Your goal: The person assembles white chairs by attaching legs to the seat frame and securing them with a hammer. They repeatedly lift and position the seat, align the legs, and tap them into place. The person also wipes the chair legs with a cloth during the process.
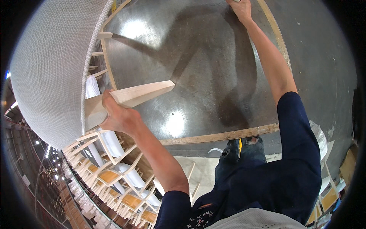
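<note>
Whether the right hand, partly cropped, grips anything, I cannot tell. The left hand clasps a leg beside grey fabric.

Worktable: a broad, shiny grey top with dark shadows across it.
Table edge: a pale wooden rim, bowed by the lens.
Glare: bright white patches where light reflects off the top.
Floor: smooth dark grey to the right, with small pale specks; a paler area lies below the table's near edge.
Lower left: close rows of bare wooden chair frames, with orange-yellow seat panels and white pads among them.
Far left: small white lights strung along a dim, hall-like space.
Right edge: a brown panel, partly cut off.
</note>
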`<state>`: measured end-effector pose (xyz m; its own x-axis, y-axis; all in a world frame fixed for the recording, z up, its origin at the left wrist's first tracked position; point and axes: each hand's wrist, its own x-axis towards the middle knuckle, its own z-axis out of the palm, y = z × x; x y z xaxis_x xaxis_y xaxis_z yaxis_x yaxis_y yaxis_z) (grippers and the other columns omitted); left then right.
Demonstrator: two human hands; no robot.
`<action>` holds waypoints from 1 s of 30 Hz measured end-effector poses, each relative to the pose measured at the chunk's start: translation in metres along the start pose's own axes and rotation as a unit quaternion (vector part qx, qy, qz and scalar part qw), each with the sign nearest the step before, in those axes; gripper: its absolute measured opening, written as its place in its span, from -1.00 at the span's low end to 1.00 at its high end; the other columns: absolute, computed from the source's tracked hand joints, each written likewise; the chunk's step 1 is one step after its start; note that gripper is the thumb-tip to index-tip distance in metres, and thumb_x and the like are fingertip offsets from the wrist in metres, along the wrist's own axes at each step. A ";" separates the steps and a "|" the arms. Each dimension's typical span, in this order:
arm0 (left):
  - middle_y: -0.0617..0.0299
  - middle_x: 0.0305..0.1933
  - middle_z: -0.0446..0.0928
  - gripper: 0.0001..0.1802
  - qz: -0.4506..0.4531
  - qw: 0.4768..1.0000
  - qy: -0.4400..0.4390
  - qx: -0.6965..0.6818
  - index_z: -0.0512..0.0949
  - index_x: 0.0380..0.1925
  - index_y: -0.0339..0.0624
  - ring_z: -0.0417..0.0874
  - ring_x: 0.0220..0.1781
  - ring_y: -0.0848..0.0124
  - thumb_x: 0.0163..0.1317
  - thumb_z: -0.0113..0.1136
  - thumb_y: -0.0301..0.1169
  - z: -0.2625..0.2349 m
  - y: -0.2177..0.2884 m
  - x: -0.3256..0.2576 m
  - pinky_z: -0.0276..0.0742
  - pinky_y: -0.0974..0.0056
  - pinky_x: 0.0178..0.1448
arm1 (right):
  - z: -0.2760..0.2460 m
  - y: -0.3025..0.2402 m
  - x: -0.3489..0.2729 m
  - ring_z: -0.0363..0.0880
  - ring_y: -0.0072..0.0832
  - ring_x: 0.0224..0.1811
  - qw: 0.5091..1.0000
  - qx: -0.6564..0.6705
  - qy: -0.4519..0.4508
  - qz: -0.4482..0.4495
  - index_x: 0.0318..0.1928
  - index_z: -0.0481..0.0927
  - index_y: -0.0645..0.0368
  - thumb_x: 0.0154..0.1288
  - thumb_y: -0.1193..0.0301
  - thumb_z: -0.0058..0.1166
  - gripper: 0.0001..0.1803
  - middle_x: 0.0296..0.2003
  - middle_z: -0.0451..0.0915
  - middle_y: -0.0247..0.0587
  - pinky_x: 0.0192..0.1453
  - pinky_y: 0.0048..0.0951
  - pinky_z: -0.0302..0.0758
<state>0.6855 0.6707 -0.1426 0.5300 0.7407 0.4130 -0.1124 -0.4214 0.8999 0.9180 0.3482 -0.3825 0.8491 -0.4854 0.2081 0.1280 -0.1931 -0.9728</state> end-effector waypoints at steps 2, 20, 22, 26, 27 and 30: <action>-0.08 -0.19 0.56 -0.61 -0.001 1.000 0.007 0.006 0.47 -0.17 -0.58 0.64 -0.20 0.26 0.09 0.27 -0.45 0.003 -0.003 -0.003 0.66 0.27 -0.14 | 0.001 0.004 0.003 0.57 -0.45 -0.24 1.000 0.007 -0.010 0.019 -0.12 0.59 0.28 -0.03 0.44 0.22 -0.61 -0.35 0.64 -0.20 -0.10 -0.37 0.48; -0.09 -0.10 0.55 -0.56 -0.037 0.999 0.031 0.014 0.36 -0.01 -0.52 0.63 -0.15 0.29 0.17 0.23 -0.49 -0.010 -0.009 -0.023 0.66 0.29 -0.08 | -0.017 -0.010 0.014 0.62 -0.37 -0.16 0.986 -0.155 -0.048 0.036 -0.13 0.60 0.28 0.01 0.11 0.40 -0.46 -0.24 0.67 -0.13 -0.06 -0.27 0.49; -0.11 -0.04 0.53 -0.53 -0.086 0.995 0.041 -0.022 0.33 0.02 -0.52 0.62 -0.11 0.26 0.17 0.24 -0.51 -0.042 -0.008 -0.017 0.65 0.25 -0.03 | -0.036 -0.034 -0.033 0.63 -0.37 -0.18 0.982 -0.162 -0.087 0.033 -0.12 0.60 0.32 0.08 0.08 0.37 -0.44 -0.24 0.67 -0.12 -0.08 -0.28 0.49; -0.12 0.13 0.42 -0.38 -0.106 0.993 -0.044 -0.029 0.21 0.17 -0.51 0.52 0.10 0.20 0.16 0.26 -0.55 -0.139 -0.022 0.004 0.50 0.16 0.20 | -0.110 -0.084 -0.161 0.68 -0.29 -0.14 0.971 -0.181 -0.148 0.045 -0.09 0.59 0.35 0.13 0.17 0.34 -0.50 -0.26 0.69 -0.02 -0.08 -0.27 0.55; -0.12 0.17 0.38 -0.34 -0.106 0.992 -0.066 -0.031 0.18 0.21 -0.49 0.47 0.18 0.19 0.15 0.26 -0.56 -0.153 -0.021 0.011 0.44 0.14 0.28 | -0.122 -0.083 -0.193 0.68 -0.28 -0.16 0.967 -0.215 -0.128 0.040 -0.10 0.58 0.35 0.13 0.21 0.33 -0.53 -0.28 0.68 -0.03 -0.06 -0.28 0.54; -0.09 0.31 0.24 -0.21 -0.123 0.985 -0.119 -0.023 0.07 0.31 -0.45 0.36 0.28 0.22 0.12 0.27 -0.63 -0.193 -0.035 0.027 0.31 0.15 0.38 | -0.147 -0.109 -0.272 0.58 -0.36 -0.29 0.989 -0.132 -0.070 0.019 -0.29 0.56 0.34 0.08 0.26 0.36 -0.62 -0.38 0.61 -0.13 -0.14 -0.30 0.51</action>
<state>0.5419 0.8067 -0.1360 0.7280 0.6707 0.1421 0.0088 -0.2163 0.9763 0.5980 0.3757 -0.3180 0.9157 -0.3771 0.1387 -0.0270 -0.4024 -0.9151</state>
